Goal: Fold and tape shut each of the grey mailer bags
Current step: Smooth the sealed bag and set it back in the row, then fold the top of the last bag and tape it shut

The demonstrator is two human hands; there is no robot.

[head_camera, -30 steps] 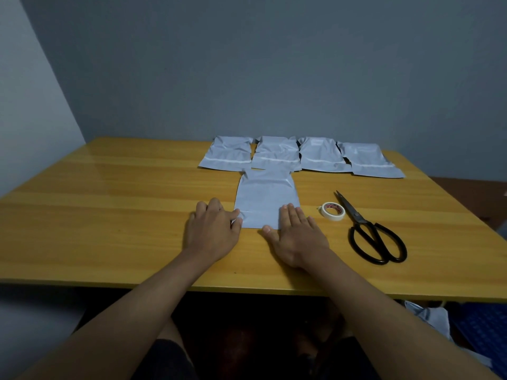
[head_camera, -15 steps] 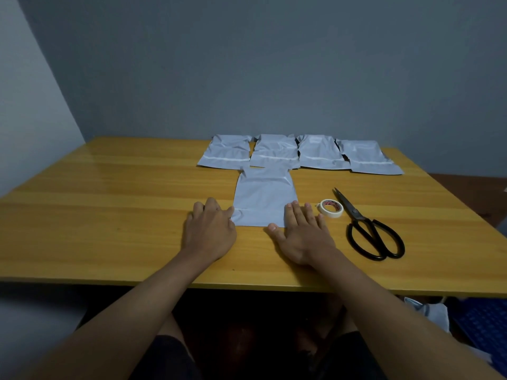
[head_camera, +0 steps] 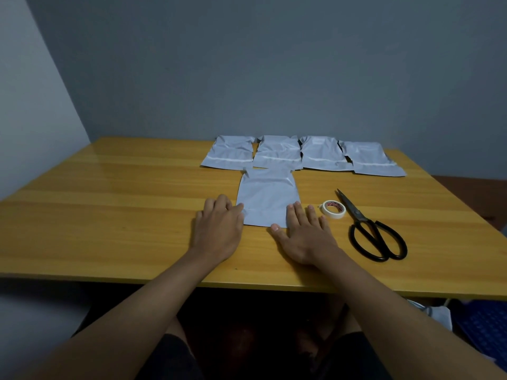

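Currently, one grey mailer bag [head_camera: 267,198] lies flat on the worktop [head_camera: 109,215], near the person and centred between both hands. Its far end just overlaps the near edge of the row of four mailer bags [head_camera: 301,156] laid side by side along the far side. The left hand [head_camera: 218,231] rests at the bag's near left corner, fingers loosely bent; whether the fingertips pinch the edge cannot be told. The right hand [head_camera: 304,237] lies flat with straight, spread fingers, the first fingers pressing the near right corner and the rest on the wood. It grips nothing.

Risks, as judged from this layout:
- The film looks slick. A fold started from one corner only would probably skew and leave an uneven crease.
- Drawing the bag nearer may drag the overlapped bag in the far row out of line.
- The tape roll [head_camera: 333,209] sits just beside the right hand's outer fingers, and the scissors [head_camera: 370,231] lie just right of it. A sideways sweep could knock the roll away or meet the blades.

Compared with the frame one second ago, the right hand has shifted rightward along the near edge, towards the tape roll. The left hand stays at the left corner. The bag, roll and scissors have not visibly moved.
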